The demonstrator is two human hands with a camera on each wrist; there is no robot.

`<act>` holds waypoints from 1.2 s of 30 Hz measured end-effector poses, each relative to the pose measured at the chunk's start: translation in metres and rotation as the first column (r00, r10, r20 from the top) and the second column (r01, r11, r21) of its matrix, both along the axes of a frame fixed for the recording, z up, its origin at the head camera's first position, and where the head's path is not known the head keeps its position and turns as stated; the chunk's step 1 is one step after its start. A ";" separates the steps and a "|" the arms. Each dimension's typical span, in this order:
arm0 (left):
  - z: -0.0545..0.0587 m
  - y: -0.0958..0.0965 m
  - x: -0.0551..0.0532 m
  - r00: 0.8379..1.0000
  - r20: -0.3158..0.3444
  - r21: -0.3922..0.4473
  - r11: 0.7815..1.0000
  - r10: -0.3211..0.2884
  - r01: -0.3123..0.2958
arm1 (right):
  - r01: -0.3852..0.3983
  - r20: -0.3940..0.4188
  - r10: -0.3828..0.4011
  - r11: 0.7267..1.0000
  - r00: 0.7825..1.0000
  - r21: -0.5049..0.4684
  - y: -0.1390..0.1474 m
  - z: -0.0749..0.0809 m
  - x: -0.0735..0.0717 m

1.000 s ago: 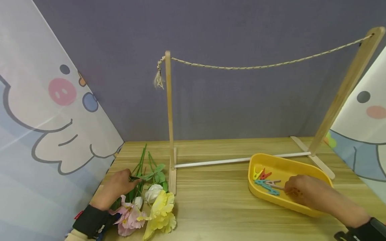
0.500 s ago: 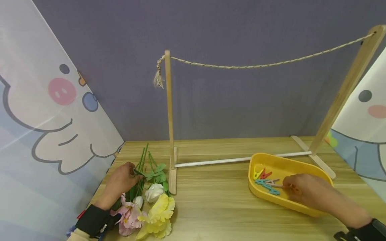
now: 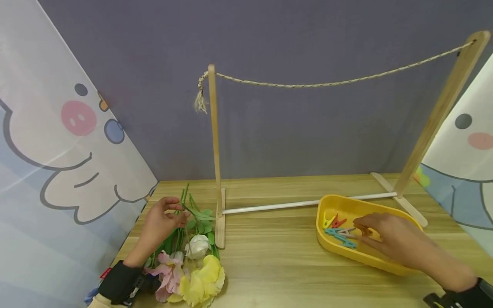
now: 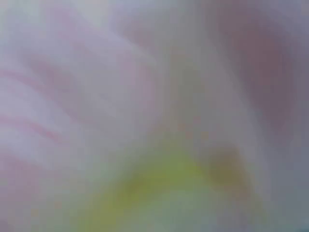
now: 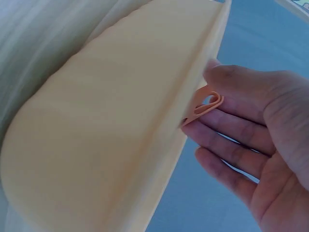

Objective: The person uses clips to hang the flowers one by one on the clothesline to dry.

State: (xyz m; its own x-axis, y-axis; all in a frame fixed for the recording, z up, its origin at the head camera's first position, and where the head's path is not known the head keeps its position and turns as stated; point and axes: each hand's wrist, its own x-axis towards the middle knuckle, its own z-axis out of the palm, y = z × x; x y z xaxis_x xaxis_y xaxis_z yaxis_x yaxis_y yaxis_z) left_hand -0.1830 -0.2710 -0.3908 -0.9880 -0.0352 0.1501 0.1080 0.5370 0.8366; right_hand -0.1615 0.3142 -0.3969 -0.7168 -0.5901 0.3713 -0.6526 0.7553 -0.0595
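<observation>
On the left of the head view my left hand (image 3: 163, 219) pinches a thin green flower stem (image 3: 185, 197) between thumb and fingers. Below it lie artificial flowers with pink petals (image 3: 169, 273), a white bloom (image 3: 197, 247) and a yellow bloom (image 3: 206, 278). Blurred pink petals (image 4: 96, 87) fill the left wrist view. My right hand (image 3: 396, 237) is over the yellow tray (image 3: 329, 244), and it holds an orange clothespin (image 5: 200, 105) by thumb and fingers. Beside that hand in the tray are yellow, red (image 3: 339, 221), blue (image 3: 346, 243) and pale pink clothespins.
Behind the flowers and tray stands a wooden frame with a left post (image 3: 215, 141) and a right post (image 3: 439, 119). A slack rope (image 3: 300, 86) runs between the posts. A white rod (image 3: 269, 207) joins their feet low on the wooden table (image 3: 277, 256).
My left hand has risen and shifted slightly right with the stem, and the pink and yellow blooms have moved. My right hand has lifted a little, bringing the orange clothespin into sight.
</observation>
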 end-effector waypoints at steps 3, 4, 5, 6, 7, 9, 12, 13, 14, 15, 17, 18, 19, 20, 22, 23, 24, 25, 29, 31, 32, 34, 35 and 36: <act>0.005 0.006 0.003 1.000 0.030 0.133 0.991 -0.005 0.001 | -0.004 -0.049 0.003 1.000 0.999 -0.031 -0.007 0.006 0.001; 0.007 0.008 0.004 1.000 0.027 0.159 0.987 -0.009 0.005 | -0.005 -0.062 0.002 0.999 0.998 -0.043 -0.009 0.009 0.001; 0.009 0.010 0.006 1.000 0.020 0.176 0.984 -0.013 0.009 | -0.008 -0.074 0.004 0.999 0.997 -0.054 -0.010 0.011 0.001; 0.012 0.013 0.007 1.000 0.007 0.189 0.982 -0.017 0.016 | -0.007 -0.086 0.001 0.998 0.996 -0.065 -0.012 0.014 0.001; 0.014 0.017 0.009 1.000 -0.013 0.191 0.981 -0.028 0.030 | -0.006 -0.097 -0.001 0.997 0.995 -0.074 -0.014 0.016 0.002; 0.021 0.024 0.012 0.997 -0.046 0.203 0.977 -0.059 0.067 | -0.006 -0.127 -0.005 0.996 0.992 -0.084 -0.017 0.021 0.001; 0.029 0.034 0.016 0.992 -0.078 0.213 0.971 -0.096 0.110 | -0.012 -0.166 -0.005 0.995 0.986 -0.102 -0.021 0.027 0.000; 0.032 0.037 0.017 0.991 -0.080 0.222 0.967 -0.105 0.121 | -0.017 -0.173 -0.002 0.994 0.985 -0.110 -0.022 0.029 0.000; 0.035 0.040 0.018 0.990 -0.079 0.232 0.964 -0.114 0.130 | -0.024 -0.175 0.003 0.993 0.985 -0.118 -0.024 0.032 -0.001; 0.037 0.042 0.019 0.990 -0.081 0.230 0.964 -0.119 0.134 | -0.030 -0.172 0.008 0.991 0.985 -0.128 -0.025 0.034 -0.002; 0.043 0.047 0.021 0.986 -0.097 0.206 0.967 -0.135 0.152 | -0.041 -0.159 0.017 0.988 0.987 -0.147 -0.028 0.038 -0.002; 0.046 0.049 0.021 0.983 -0.109 0.194 0.967 -0.147 0.166 | -0.044 -0.154 0.020 0.987 0.988 -0.156 -0.029 0.040 -0.003; 0.049 0.051 0.022 0.979 -0.124 0.178 0.967 -0.161 0.181 | -0.046 -0.150 0.022 0.986 0.988 -0.163 -0.030 0.042 -0.002; 0.052 0.054 0.023 0.974 -0.143 0.167 0.965 -0.177 0.200 | -0.048 -0.145 0.023 0.984 0.989 -0.172 -0.030 0.044 -0.002; 0.059 0.060 0.024 0.965 -0.173 0.148 0.963 -0.198 0.224 | -0.046 -0.129 0.021 0.981 0.991 -0.190 -0.032 0.048 -0.002; 0.062 0.063 0.024 0.962 -0.182 0.147 0.961 -0.205 0.233 | -0.040 -0.122 0.015 0.979 0.992 -0.200 -0.033 0.050 -0.001; 0.066 0.066 0.025 0.960 -0.189 0.151 0.960 -0.207 0.237 | -0.031 -0.112 0.008 0.977 0.994 -0.210 -0.034 0.052 0.000; 0.069 0.069 0.026 0.959 -0.192 0.153 0.959 -0.207 0.238 | -0.023 -0.100 0.001 0.975 0.995 -0.222 -0.035 0.054 0.001; 0.081 0.081 0.028 0.957 -0.199 0.165 0.955 -0.213 0.247 | 0.001 -0.087 -0.026 0.963 0.996 -0.269 -0.038 0.062 0.002; 0.086 0.086 0.028 0.950 -0.209 0.171 0.948 -0.231 0.268 | -0.008 -0.103 -0.023 0.956 0.994 -0.292 -0.040 0.066 0.001; 0.088 0.089 0.028 0.945 -0.217 0.173 0.943 -0.245 0.284 | -0.017 -0.113 -0.019 0.951 0.993 -0.307 -0.041 0.068 0.000; 0.092 0.094 0.027 0.930 -0.246 0.176 0.931 -0.272 0.319 | -0.034 -0.132 -0.010 0.943 0.991 -0.332 -0.043 0.073 -0.001; 0.094 0.097 0.026 0.923 -0.261 0.179 0.925 -0.283 0.334 | -0.038 -0.136 -0.009 0.939 0.991 -0.341 -0.044 0.075 -0.001; 0.096 0.100 0.025 0.912 -0.281 0.183 0.916 -0.298 0.356 | -0.042 -0.136 -0.007 0.934 0.991 -0.354 -0.044 0.077 -0.002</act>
